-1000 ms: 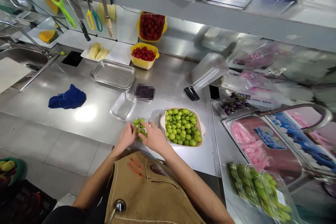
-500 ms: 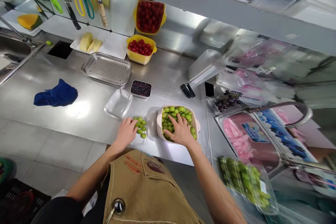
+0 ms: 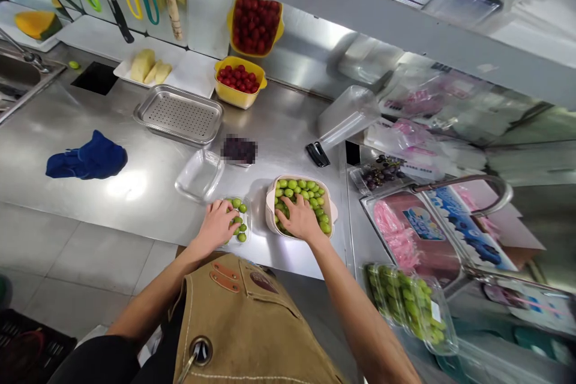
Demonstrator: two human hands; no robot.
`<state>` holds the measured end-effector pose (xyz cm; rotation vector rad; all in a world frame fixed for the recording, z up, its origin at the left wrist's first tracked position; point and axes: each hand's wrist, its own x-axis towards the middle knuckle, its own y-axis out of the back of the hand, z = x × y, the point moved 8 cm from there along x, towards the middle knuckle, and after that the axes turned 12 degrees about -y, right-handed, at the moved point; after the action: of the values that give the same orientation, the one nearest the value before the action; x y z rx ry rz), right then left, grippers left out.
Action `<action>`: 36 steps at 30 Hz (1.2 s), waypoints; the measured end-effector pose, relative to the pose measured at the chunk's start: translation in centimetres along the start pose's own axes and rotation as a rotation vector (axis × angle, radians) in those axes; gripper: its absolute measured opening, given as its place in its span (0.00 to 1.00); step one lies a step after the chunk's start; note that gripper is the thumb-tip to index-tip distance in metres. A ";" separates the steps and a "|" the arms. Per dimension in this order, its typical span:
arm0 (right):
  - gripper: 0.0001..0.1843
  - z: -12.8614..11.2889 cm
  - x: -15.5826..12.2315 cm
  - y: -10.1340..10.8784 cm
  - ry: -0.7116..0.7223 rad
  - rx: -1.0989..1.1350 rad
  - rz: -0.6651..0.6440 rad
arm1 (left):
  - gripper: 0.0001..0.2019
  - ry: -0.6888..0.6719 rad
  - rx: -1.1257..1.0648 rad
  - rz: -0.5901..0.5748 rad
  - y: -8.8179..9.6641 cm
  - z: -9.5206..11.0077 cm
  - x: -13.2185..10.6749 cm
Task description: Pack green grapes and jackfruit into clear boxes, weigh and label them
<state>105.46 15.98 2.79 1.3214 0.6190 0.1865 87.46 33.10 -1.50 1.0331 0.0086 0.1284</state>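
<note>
Rests the left hand (image 3: 218, 222) with fingers bent over a small batch of round green grapes (image 3: 242, 228) in a shallow see-through plastic tray (image 3: 248, 213), at nine o'clock from a pale pink, round-cornered plastic tub (image 3: 270, 207); cannot tell whether pinching any. Dips the right hand (image 3: 300, 219) into the deep heap of green grapes (image 3: 315, 201) in that tub, fingers spread and tips partly hidden among the fruit; cannot tell here either whether gripping. Judge the work as only partway along: some grapes already in the tray, far more left in the tub, neither hand away from the fruit. Find both on a shiny stainless-steel tabletop (image 3: 148, 204), with a see-through plastic container (image 3: 198, 183) between nine and ten o'clock from the tub. Note at ten o'clock a dark rectangular item (image 3: 239, 150), too blurred to name, and beyond it a perforated steel tray (image 3: 180, 114); at eleven, a yellow plastic tub (image 3: 234, 98) of glossy red fruit (image 3: 237, 76); at four, see-through plastic packs of green grapes (image 3: 409, 303).
</note>
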 end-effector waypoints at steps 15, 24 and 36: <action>0.09 -0.8 -0.8 1.0 0.108 0.267 0.037 | 0.05 0.061 -0.052 0.289 1.2 -1.3 -0.1; 0.11 -9.6 -5.9 5.6 0.174 0.624 0.178 | 0.09 0.120 -0.321 0.430 1.5 -3.3 -2.4; 0.22 -6.5 -6.9 3.4 0.197 0.614 0.126 | 0.13 0.388 -0.328 0.286 0.6 -4.5 -4.6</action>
<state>97.04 19.14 7.44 1.9539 0.7961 0.2427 82.57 36.70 -3.56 0.6648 0.1867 0.5710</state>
